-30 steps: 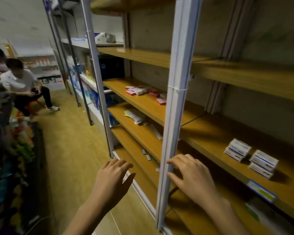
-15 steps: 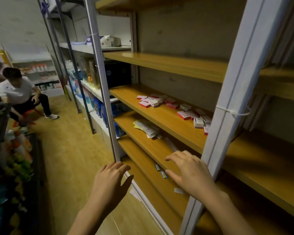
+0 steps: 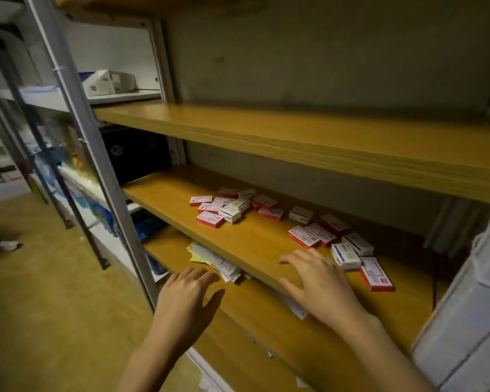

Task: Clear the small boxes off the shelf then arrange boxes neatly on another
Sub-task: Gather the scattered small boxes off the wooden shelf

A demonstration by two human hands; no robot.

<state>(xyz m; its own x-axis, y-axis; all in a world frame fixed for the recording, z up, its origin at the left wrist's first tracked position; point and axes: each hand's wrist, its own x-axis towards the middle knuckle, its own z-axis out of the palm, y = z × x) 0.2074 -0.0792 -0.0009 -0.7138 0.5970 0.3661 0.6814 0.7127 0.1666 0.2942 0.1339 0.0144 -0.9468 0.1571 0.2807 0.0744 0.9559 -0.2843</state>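
1. Your left hand (image 3: 187, 302) and right hand (image 3: 320, 281) are spread and empty, the right now over the shelf edge (image 3: 238, 250).
2. The scattered small boxes (image 3: 269, 213), a second ago far off, now lie within reach: start clearing.
3. The upper shelf (image 3: 294, 137) is bare.

I see my left hand (image 3: 186, 302) and right hand (image 3: 320, 281) spread, palms down, holding nothing, at the front edge of the wooden middle shelf (image 3: 167, 190). Small red-and-white cardboard boxes (image 3: 232, 206) lie scattered on it; folded papers (image 3: 215, 260) rest on the shelf below.
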